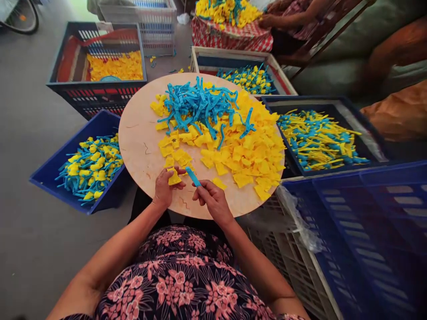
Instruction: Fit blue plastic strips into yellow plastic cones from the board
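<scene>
My left hand (164, 187) is closed on a yellow plastic piece (174, 178) at the near edge of a round wooden board (140, 146). My right hand (213, 200) pinches a blue plastic stick (193, 176), its tip pointing toward the yellow piece. A heap of loose yellow pieces (247, 153) covers the board's right half. A tangle of blue sticks (200, 104) lies on top at the far side.
A blue bin (50, 171) on my left holds joined blue-and-yellow parts. Another bin (320, 138) on the right holds more. A dark crate (96, 66) of yellow pieces stands at the far left. An empty blue crate (367, 231) is near right. Another person's hands (276, 13) work at a far table.
</scene>
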A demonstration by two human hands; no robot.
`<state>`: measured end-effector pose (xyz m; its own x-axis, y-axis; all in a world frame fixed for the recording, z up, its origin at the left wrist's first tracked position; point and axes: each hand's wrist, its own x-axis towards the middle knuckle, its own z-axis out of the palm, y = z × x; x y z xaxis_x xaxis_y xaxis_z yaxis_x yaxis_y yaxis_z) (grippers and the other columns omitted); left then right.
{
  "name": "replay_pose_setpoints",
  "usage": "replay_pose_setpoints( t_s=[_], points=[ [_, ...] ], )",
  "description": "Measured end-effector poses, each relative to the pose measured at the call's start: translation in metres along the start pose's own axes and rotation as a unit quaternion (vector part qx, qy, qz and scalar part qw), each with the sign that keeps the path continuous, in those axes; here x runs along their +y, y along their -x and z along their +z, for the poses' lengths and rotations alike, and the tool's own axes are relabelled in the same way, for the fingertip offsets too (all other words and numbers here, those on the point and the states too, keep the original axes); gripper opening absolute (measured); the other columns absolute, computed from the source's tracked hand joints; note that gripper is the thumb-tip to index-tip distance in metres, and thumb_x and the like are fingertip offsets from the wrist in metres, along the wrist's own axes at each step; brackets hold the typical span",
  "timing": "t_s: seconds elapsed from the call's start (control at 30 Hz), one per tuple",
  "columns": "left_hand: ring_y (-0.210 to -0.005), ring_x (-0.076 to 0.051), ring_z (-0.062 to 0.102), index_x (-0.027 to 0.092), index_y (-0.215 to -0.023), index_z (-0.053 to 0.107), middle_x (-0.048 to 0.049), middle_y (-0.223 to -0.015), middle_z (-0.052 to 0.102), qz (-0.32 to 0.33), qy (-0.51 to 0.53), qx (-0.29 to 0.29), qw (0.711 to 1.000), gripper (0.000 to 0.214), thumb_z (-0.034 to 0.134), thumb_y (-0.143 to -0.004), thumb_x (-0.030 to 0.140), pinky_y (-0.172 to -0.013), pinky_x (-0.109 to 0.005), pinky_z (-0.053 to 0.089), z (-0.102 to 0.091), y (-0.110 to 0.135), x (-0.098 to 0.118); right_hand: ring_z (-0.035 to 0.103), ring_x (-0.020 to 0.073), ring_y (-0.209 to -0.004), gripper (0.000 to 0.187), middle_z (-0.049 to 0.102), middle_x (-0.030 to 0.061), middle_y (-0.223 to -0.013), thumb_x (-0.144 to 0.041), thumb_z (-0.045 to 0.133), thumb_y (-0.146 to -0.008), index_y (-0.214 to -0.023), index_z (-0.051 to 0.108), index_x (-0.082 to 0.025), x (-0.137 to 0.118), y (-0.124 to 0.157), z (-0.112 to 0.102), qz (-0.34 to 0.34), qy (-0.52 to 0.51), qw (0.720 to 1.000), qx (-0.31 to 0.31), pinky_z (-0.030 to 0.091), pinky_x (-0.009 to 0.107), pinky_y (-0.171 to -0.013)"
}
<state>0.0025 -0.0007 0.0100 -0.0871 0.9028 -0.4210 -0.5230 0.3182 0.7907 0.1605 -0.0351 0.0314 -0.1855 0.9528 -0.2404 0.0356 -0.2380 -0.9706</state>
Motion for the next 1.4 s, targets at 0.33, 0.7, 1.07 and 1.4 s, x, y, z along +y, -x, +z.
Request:
replay_pose_setpoints(
  t_s=[0.33, 0.7, 1.07, 1.4],
  points=[
    [-0.086, -0.022, 0.072, 0.018, -0.1, 0.058, 0.0002, -0.079, 0.067, -0.036, 0.116, -0.03, 0.992, 0.028, 0.059, -0.073, 0.027, -0.078, -0.033, 0.052, 0.007, 0.013, 0.004, 0.048, 0.0113, -0.058, 0.031, 0.05, -0.0041, -0.065, -0.041, 0.042, -0.097, -0.106, 0.063, -0.02, -0.001, 0.017, 0.02, -0.081, 0.141, 0.987, -0.006, 0.039, 0.023, -0.056],
    [-0.088, -0.02, 0.071, 0.019, -0.101, 0.054, 0.0027, -0.073, 0.063, -0.02, 0.168, -0.036, 0.985, 0.026, 0.057, -0.086, 0.04, -0.101, -0.044, 0.046, 0.016, 0.027, 0.012, 0.061, 0.0165, -0.068, 0.032, 0.067, 0.0049, -0.077, -0.031, 0.037, -0.101, -0.102, 0.065, -0.017, 0.008, 0.017, 0.03, -0.171, 0.343, 0.924, 0.002, 0.044, 0.025, -0.065],
    [-0.095, -0.02, 0.07, 0.022, -0.095, 0.053, 0.0018, -0.075, 0.064, 0.03, 0.166, -0.008, 0.986, 0.029, 0.054, -0.089, 0.05, -0.101, -0.04, 0.045, 0.016, 0.024, 0.005, 0.065, 0.0195, -0.075, 0.043, 0.071, 0.0104, -0.082, -0.03, 0.026, -0.104, -0.094, 0.065, -0.016, 0.016, 0.014, 0.038, -0.218, 0.472, 0.854, 0.024, 0.042, 0.029, -0.067],
    [-0.102, -0.021, 0.069, 0.022, -0.094, 0.051, 0.0011, -0.076, 0.065, 0.055, 0.152, 0.006, 0.987, 0.028, 0.05, -0.091, 0.05, -0.1, -0.039, 0.044, 0.016, 0.023, 0.005, 0.063, 0.018, -0.072, 0.042, 0.07, 0.0096, -0.078, -0.029, 0.026, -0.104, -0.091, 0.063, -0.016, 0.021, 0.013, 0.043, -0.233, 0.492, 0.838, 0.047, 0.039, 0.028, -0.065]
  ],
)
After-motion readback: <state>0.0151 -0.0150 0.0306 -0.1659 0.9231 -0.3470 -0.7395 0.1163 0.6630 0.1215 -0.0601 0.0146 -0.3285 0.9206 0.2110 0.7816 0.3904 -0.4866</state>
